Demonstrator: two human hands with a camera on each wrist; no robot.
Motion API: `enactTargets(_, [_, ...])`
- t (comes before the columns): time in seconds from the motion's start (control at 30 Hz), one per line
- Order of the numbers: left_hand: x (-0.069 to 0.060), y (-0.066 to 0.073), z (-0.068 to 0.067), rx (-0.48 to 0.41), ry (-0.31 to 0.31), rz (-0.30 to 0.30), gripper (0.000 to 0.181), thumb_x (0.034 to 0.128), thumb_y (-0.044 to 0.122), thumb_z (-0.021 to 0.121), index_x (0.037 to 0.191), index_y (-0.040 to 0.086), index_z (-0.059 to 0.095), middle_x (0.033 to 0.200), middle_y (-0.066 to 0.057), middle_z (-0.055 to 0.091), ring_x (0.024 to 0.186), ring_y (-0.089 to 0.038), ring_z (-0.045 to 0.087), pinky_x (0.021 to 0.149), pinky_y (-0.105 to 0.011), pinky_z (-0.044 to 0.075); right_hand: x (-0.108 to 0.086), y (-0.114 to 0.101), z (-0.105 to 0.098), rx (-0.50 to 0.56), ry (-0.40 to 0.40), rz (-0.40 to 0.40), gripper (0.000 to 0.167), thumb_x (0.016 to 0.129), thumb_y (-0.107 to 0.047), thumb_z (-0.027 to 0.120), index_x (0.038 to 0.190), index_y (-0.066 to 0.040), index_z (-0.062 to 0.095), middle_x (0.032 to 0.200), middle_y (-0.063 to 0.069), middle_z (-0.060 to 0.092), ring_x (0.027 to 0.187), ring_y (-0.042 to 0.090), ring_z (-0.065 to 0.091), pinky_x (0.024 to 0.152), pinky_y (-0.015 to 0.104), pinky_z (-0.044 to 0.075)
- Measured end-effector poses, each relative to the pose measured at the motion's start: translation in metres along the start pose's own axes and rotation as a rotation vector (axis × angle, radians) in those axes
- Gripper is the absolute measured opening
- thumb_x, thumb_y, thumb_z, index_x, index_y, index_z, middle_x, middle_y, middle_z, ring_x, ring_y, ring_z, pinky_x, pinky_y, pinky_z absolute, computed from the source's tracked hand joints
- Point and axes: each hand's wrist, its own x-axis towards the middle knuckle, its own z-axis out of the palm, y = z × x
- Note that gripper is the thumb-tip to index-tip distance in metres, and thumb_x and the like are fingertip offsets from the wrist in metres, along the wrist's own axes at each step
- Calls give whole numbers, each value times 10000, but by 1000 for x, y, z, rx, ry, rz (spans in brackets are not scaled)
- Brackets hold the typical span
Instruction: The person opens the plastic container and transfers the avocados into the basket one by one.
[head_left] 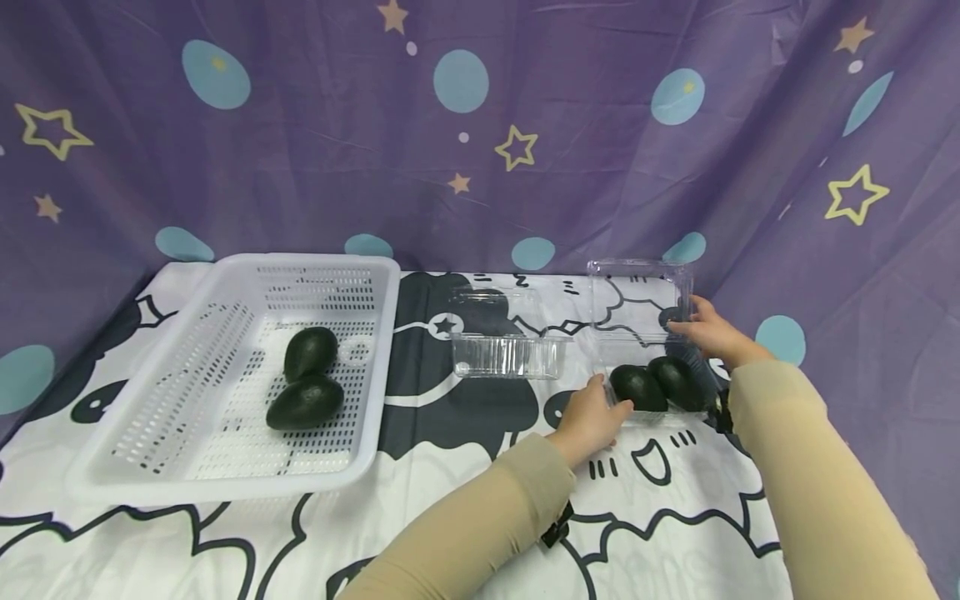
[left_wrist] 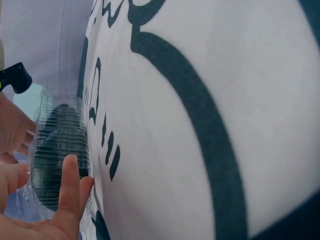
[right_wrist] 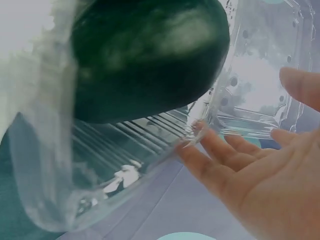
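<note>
Two dark green avocados (head_left: 637,388) lie side by side in the base of a clear plastic clamshell box (head_left: 645,417), whose lid (head_left: 637,287) stands raised at the back. My left hand (head_left: 590,421) touches the box's near left side; in the left wrist view its fingers (left_wrist: 69,185) rest nearly straight against the ribbed wall. My right hand (head_left: 716,333) is at the right, behind the avocados and beside the lid. In the right wrist view, its extended fingers (right_wrist: 210,167) touch the clear plastic near the hinge, with the thumb apart. One avocado (right_wrist: 150,60) fills much of that view.
On the left stands a white perforated basket (head_left: 386,350) with two avocados (head_left: 306,402) inside. Another clear clamshell box (head_left: 510,358) sits open in the middle. A purple curtain (head_left: 322,167) hangs behind the cloth-covered table (head_left: 465,483).
</note>
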Motion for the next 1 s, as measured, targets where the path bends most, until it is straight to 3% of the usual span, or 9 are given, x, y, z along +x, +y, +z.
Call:
enactTargets(0.1, [0, 0, 0, 7, -1, 2, 651, 967, 316, 629, 1497, 23, 389, 811, -64, 661, 446, -112, 564, 852, -256, 509, 0, 5, 0, 2, -28, -7, 853, 1057, -242, 413, 1501, 24, -265, 1520, 434, -179, 1414, 618, 63, 1083, 738, 213])
enactTargets(0.27, [0, 0, -1, 20, -4, 2, 656, 974, 325, 620, 1502, 18, 379, 953, -111, 691, 456, -111, 567, 886, -269, 506, -4, 9, 3, -86, -59, -37, 848, 1058, -300, 424, 1525, 30, -202, 1537, 397, -196, 1430, 592, -56, 1060, 761, 207])
enactTargets(0.4, [0, 0, -1, 16, -7, -1, 666, 975, 333, 621, 1505, 18, 371, 1139, -164, 685, 477, -116, 588, 893, -274, 508, -9, 7, 7, -139, -75, -29, 859, 1050, -349, 435, 1530, 56, -152, 1537, 431, -106, 1427, 600, 5, 1073, 741, 223])
enactTargets(0.67, [-2, 0, -4, 3, -31, -13, 683, 982, 361, 611, 1513, 16, 356, 1276, -209, 639, 515, -150, 641, 977, -321, 489, -10, 5, 9, -236, -59, -29, 870, 1040, -405, 448, 1537, 86, -70, 1510, 481, 32, 1410, 609, 105, 1106, 686, 234])
enactTargets(0.83, [-4, 3, -8, 1, -51, -6, 685, 985, 370, 605, 1509, 4, 359, 934, -167, 725, 507, -173, 631, 969, -318, 492, -14, 1, 10, -331, -1, -93, 835, 1032, -408, 466, 1539, 104, 44, 1521, 454, 106, 1413, 591, 152, 1116, 665, 241])
enactTargets(0.9, [-4, 4, -10, 28, -49, 5, 680, 985, 374, 601, 1501, -4, 370, 869, -162, 724, 629, -211, 688, 983, -324, 489, -17, -2, 11, -392, 29, -120, 814, 1026, -427, 472, 1536, 99, 118, 1528, 428, 158, 1407, 583, 189, 1112, 664, 251])
enactTargets(1.0, [-6, 7, -13, 69, -38, 5, 675, 978, 394, 600, 1487, -1, 397, 1170, -185, 697, 1049, -264, 693, 1049, -362, 459, -21, -7, 13, -465, 56, -143, 775, 1017, -439, 485, 1526, 79, 215, 1527, 396, 227, 1389, 580, 235, 1094, 677, 268])
